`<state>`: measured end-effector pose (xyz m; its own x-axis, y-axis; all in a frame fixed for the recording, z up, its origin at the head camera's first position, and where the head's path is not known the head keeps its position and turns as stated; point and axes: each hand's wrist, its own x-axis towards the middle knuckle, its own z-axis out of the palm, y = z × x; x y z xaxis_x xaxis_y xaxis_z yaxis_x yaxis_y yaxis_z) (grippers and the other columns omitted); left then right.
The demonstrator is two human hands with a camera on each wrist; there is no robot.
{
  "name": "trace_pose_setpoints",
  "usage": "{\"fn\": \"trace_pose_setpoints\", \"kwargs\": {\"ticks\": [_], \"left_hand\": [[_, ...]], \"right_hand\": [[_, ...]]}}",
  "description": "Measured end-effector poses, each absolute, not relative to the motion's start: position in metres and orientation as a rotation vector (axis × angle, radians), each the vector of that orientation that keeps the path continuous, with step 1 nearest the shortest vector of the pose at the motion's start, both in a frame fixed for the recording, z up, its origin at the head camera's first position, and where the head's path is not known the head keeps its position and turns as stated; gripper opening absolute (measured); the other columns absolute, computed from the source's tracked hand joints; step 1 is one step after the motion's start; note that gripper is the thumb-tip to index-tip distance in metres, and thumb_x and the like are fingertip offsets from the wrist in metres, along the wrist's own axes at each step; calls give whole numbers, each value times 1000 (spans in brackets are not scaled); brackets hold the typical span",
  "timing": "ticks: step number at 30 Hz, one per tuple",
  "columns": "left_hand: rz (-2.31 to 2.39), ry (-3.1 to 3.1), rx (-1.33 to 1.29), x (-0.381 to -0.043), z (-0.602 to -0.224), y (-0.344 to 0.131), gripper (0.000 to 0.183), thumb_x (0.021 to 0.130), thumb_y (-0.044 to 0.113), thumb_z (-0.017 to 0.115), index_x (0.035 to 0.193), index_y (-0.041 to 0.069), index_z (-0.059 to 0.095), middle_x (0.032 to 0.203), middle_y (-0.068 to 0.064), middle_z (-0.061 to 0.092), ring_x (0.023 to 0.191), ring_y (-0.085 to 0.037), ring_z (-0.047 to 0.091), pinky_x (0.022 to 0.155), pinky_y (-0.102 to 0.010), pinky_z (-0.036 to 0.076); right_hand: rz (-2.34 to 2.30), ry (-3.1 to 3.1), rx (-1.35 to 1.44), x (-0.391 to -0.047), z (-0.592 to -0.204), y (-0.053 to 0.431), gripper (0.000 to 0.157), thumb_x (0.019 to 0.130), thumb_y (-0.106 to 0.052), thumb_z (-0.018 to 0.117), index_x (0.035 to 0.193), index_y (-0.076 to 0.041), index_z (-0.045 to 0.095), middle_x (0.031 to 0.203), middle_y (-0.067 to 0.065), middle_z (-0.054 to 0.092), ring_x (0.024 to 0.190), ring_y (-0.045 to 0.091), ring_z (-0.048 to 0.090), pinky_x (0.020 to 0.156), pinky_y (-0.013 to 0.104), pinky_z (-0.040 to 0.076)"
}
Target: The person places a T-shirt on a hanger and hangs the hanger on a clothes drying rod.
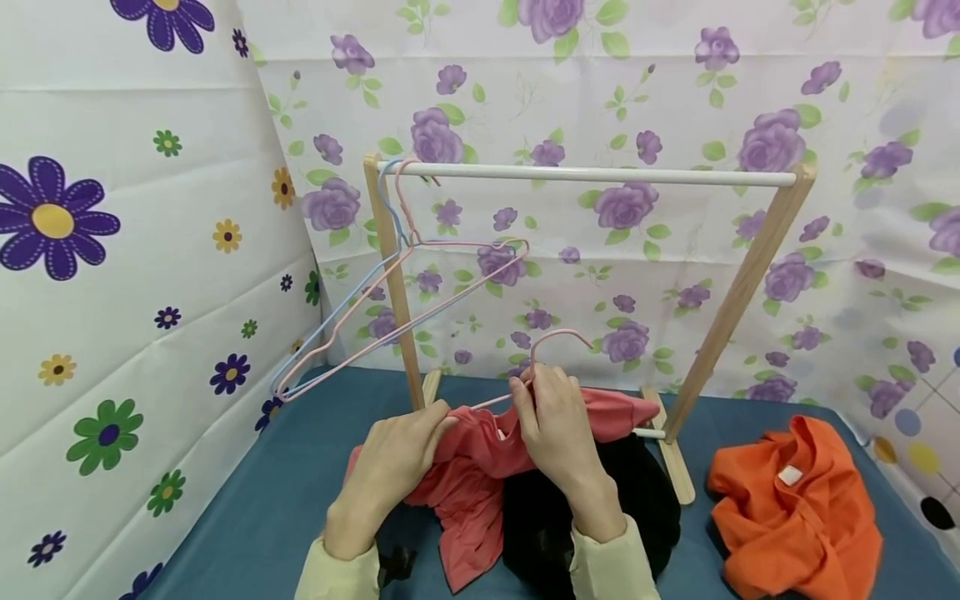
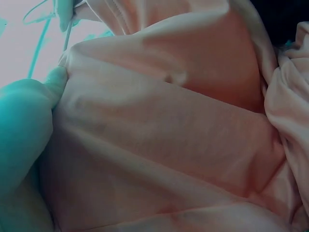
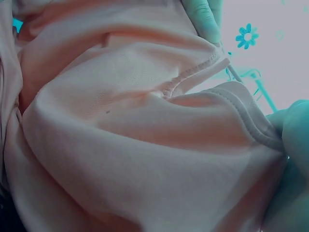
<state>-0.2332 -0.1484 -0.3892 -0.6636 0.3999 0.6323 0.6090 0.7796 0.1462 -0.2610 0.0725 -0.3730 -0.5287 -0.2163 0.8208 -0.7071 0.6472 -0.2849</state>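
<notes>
A coral-pink garment point(image 1: 472, 500) hangs from both hands over the table, partly fitted on a pink hanger whose hook point(image 1: 533, 352) sticks up above the cloth. My left hand point(image 1: 393, 454) pinches the garment's upper edge at the left shoulder, beside the hanger's arm. With the fingers of my right hand point(image 1: 558, 425) I grip the hanger just below its hook, together with the neckline. In the right wrist view the stitched neckline of the garment point(image 3: 135, 135) gapes between the two hands. Smooth folds of the garment point(image 2: 154, 125) fill the left wrist view.
Behind the hands stands a rack with a white rail point(image 1: 600, 174) and wooden legs. A blue hanger point(image 1: 382, 185) and a pink hanger point(image 1: 402, 200) hang at its left end. Black cloth point(image 1: 637, 492) lies under the garment; a crumpled orange garment point(image 1: 795, 508) lies at right.
</notes>
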Motion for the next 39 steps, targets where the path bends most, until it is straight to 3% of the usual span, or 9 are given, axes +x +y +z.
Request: {"fn": "trace_pose_setpoints", "kwargs": {"ticks": [7, 19, 23, 28, 34, 39], "left_hand": [[-474, -2371, -739, -232, -390, -147, 17, 96, 22, 63, 86, 17, 51, 54, 13, 27, 43, -2, 26, 42, -21, 21], [-481, -2345, -723, -232, -390, -146, 15, 95, 23, 64, 86, 16, 55, 55, 12, 29, 43, -2, 29, 41, -22, 25], [-493, -2337, -738, -231, -390, -146, 15, 95, 23, 64, 86, 16, 55, 55, 13, 29, 43, -2, 29, 42, -21, 25], [-501, -2318, -735, -232, -387, -148, 15, 96, 23, 63, 85, 16, 55, 55, 13, 29, 43, -1, 28, 42, -21, 25], [-531, -2299, -714, -233, -384, -151, 16, 96, 21, 63, 83, 16, 56, 58, 12, 32, 45, -1, 32, 43, -22, 28], [-553, -2286, -697, -233, -384, -153, 20, 97, 22, 63, 81, 16, 53, 57, 12, 31, 44, -1, 29, 42, -21, 26]], "right_hand": [[807, -2100, 746, -258, -373, 71, 13, 100, -14, 56, 88, -8, 54, 74, -1, 48, 67, 18, 43, 64, 32, 31], [968, -2219, 819, -250, -370, 76, 15, 100, -26, 58, 102, -11, 55, 89, -4, 51, 81, 11, 43, 77, 33, 37], [1034, -2206, 860, -249, -370, 81, 11, 101, -16, 52, 108, -9, 57, 98, 0, 55, 87, 12, 47, 76, 32, 42], [1081, -2128, 914, -252, -371, 93, 29, 97, -1, 45, 123, -2, 58, 114, 7, 61, 97, 15, 56, 79, 35, 50], [1008, -2067, 968, -259, -371, 107, 28, 96, 0, 56, 122, -3, 63, 113, 6, 65, 95, 15, 62, 78, 36, 51], [885, -2073, 944, -263, -371, 114, 25, 93, -3, 64, 118, -6, 67, 108, 4, 68, 95, 18, 62, 88, 43, 43]]}}
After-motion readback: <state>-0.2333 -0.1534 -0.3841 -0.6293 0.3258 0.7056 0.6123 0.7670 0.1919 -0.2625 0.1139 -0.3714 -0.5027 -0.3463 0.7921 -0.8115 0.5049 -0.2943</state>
